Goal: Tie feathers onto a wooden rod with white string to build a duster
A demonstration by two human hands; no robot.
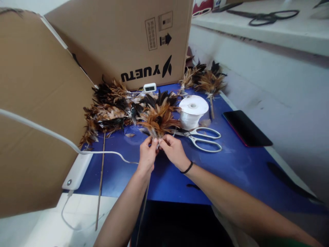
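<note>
My left hand (147, 154) and my right hand (173, 148) meet over the blue tabletop (231, 164), both pinched at the base of a brown and black feather bundle (158, 120). A thin stick (143, 206) runs from that bundle down under my left forearm toward me. White thread seems to run between my fingers. A white thread spool (192, 110) stands just behind my right hand, and white-handled scissors (204, 138) lie to its right.
A pile of feathers (110, 106) lies at the back left, with a bare stick (100, 178) below it. More feather bundles (205, 80) lie behind the spool. A cardboard box (123, 37), a small digital display (149, 87), a black phone (246, 128), and a white power bank (77, 169) with cable surround them.
</note>
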